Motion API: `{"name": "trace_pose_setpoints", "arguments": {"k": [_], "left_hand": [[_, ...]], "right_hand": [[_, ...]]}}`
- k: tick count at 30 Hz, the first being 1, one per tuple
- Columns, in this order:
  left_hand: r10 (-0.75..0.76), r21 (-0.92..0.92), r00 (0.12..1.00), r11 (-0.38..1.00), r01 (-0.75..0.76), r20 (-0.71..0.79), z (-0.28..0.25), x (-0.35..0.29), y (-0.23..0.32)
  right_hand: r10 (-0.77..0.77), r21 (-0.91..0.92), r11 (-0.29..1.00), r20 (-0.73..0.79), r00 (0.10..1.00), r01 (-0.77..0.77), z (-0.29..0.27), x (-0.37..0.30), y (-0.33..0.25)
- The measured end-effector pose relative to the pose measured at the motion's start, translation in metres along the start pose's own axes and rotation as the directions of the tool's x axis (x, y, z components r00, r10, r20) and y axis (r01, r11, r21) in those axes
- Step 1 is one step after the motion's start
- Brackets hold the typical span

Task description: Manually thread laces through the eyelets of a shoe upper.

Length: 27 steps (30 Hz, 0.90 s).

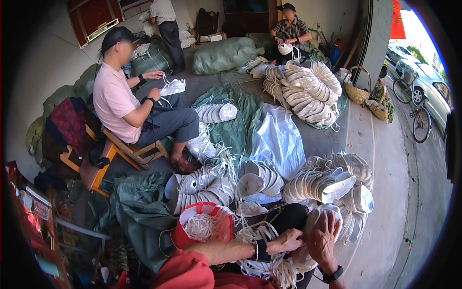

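Observation:
A rounded, off-white, cup-shaped fabric piece (315, 215) is at the lower right, over my dark-clad lap. My right hand (323, 239) lies over its side, fingers bent around it and somewhat apart. Close beside it on the left, my left hand (287, 241) has its fingers curled together at the piece's edge; what they pinch is hidden. White straps (276, 269) hang in a tangle below my hands. Left of my lap, a red bucket (192, 212) holds a heap of loose white straps (206, 227).
Stacks of similar white pieces (320, 185) lie ahead, with a bigger pile (308, 91) farther off. A seated person in pink (118, 98) handles a white piece at left; another person (291, 33) sits behind. Green sacks (226, 54), baskets (358, 91) and a bicycle (421, 125) stand around.

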State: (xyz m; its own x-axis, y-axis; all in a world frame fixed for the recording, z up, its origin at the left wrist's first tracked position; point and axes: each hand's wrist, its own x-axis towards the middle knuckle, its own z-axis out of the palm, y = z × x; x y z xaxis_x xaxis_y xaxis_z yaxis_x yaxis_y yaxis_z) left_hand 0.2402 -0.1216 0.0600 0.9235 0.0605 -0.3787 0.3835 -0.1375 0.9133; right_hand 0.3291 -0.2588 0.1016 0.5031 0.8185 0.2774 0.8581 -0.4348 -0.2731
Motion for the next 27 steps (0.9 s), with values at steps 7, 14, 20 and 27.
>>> {"name": "trace_pose_setpoints", "arguments": {"k": [7,14,20,27], "left_hand": [[0.036,0.046,0.999,0.998,-0.035,-0.008,0.002,0.000,-0.003],[0.137,0.206,0.985,0.972,-0.113,-0.109,0.016,0.009,-0.018],[0.141,0.389,0.969,0.920,-0.053,-0.201,0.032,0.003,0.001],[0.157,0.373,0.969,0.925,-0.076,-0.193,0.043,-0.002,0.006]], "right_hand": [[-0.019,0.009,1.000,0.044,0.999,0.018,0.001,-0.006,0.000],[-0.007,0.060,0.998,0.004,1.000,0.007,0.001,-0.009,0.000],[0.009,0.117,0.993,-0.068,0.998,-0.001,0.000,-0.015,0.001],[0.012,0.150,0.989,-0.052,0.999,-0.004,-0.007,-0.028,0.013]]}}
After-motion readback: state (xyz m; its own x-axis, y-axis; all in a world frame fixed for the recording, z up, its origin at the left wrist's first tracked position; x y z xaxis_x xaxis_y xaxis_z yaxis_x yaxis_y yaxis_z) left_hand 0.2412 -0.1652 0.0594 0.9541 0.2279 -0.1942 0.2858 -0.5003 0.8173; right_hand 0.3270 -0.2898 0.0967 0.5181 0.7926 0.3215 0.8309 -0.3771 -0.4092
